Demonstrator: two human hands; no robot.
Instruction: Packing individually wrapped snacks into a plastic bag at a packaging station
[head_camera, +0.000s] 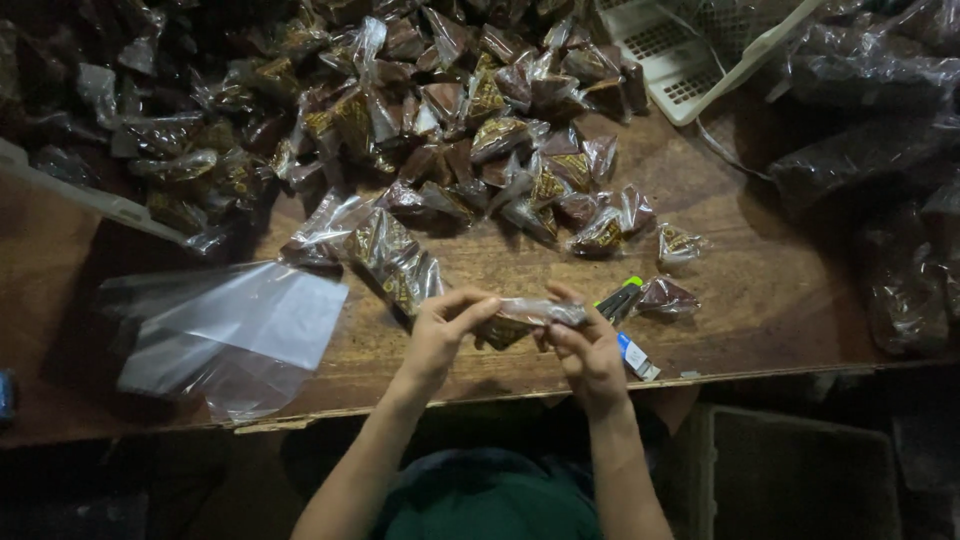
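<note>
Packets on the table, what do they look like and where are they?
Packet: held by left hand and right hand, small, clear, brown and gold.
Packet pile: far side of table, clear wraps, brown and gold.
Empty bags: left, flat, clear.
Lighter: by right hand, green and black.

Small clear packet (530, 318) with brown, gold-patterned filling, lying level just above wooden table edge, pinched at both ends between left hand (440, 335) and right hand (588, 350).
</note>
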